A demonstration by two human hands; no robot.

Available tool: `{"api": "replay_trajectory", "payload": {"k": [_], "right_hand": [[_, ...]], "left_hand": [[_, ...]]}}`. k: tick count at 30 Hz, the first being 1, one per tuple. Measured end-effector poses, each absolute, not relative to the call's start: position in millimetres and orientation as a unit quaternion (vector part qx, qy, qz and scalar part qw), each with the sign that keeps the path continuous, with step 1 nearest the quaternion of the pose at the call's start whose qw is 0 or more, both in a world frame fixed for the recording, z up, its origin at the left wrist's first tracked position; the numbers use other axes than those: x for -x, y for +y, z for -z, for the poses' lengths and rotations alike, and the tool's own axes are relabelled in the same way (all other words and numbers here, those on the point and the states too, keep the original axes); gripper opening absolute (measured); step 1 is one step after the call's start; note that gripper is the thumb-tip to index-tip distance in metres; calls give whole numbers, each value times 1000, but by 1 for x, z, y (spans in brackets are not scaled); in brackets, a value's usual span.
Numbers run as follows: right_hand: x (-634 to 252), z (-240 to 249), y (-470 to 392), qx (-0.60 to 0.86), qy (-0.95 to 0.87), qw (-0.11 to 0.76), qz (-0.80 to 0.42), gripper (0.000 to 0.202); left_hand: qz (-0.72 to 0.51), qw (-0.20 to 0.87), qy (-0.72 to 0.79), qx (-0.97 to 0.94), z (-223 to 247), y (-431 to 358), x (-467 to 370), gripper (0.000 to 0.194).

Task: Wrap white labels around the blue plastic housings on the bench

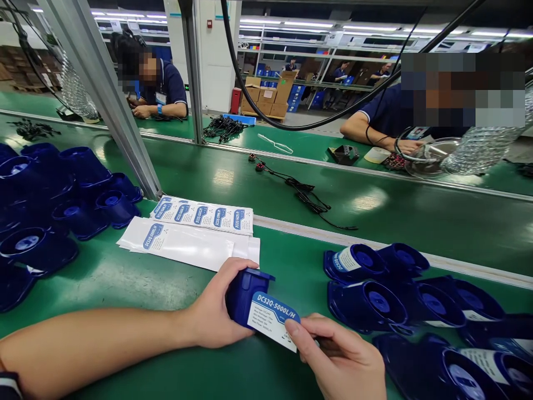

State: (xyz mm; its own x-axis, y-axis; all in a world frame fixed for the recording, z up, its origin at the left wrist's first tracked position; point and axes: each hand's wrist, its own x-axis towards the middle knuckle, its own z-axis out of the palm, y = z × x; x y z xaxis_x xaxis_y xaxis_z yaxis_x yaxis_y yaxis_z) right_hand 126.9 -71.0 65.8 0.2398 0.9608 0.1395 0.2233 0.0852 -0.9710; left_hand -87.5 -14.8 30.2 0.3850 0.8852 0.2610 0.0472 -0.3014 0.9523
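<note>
My left hand [220,311] is wrapped round a dark blue plastic housing [238,300], held above the green table in front of me. Between thumb and fingers of my right hand [339,353] is the right end of a white and blue label [272,319] printed "DC52Q-5000L/H". The label's left part lies against the housing's side; its right end sticks out past it. Whether the left part is stuck down I cannot tell. Behind my left hand lie sheets of the same labels [202,214], and in front of them a mostly bare backing sheet [187,244].
Several blue housings [79,216] crowd the left; more housings [370,300], some labelled, stand at right. A metal post [120,111] rises at left. A black cable [308,194] lies on the green strip beyond. Co-workers [166,83] sit opposite, and a black hose [266,119] hangs overhead.
</note>
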Motion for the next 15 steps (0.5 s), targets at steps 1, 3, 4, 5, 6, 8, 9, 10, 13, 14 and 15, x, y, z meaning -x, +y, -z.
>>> {"api": "replay_trajectory", "payload": {"k": [1,3,4,5,6,8,9,10,13,14,15], "right_hand": [[-127,-66,-71,581,-510,531,-347,16],[-127,-65,-71,582,-511,530,-345,16],[-128,-65,-71,581,-513,529,-345,17],[-128,-65,-71,581,-514,529,-345,17],[-128,-65,-71,580,-515,529,-346,18],[-128,-65,-71,579,-516,527,-347,18],[-128,-65,-71,579,-517,525,-348,18],[-128,-65,-70,580,-518,525,-348,19],[-128,-65,-70,581,-513,527,-348,18],[-128,-65,-70,581,-510,529,-349,18],[-128,-65,-70,582,-507,531,-350,17]], "left_hand": [[-435,480,344,-679,-30,-15,88,88],[-433,480,345,-680,-30,-15,88,89],[-432,481,345,-680,-30,-14,88,89],[-431,482,345,-680,-30,-14,88,89],[-431,483,345,-680,-31,-14,88,89],[-432,485,346,-677,-32,-14,87,88],[-433,485,346,-676,-32,-14,87,88],[-434,485,346,-675,-33,-14,87,87],[-434,486,347,-675,-33,-15,87,85],[-433,487,346,-675,-33,-15,87,85],[-431,487,346,-676,-32,-15,87,86]]}}
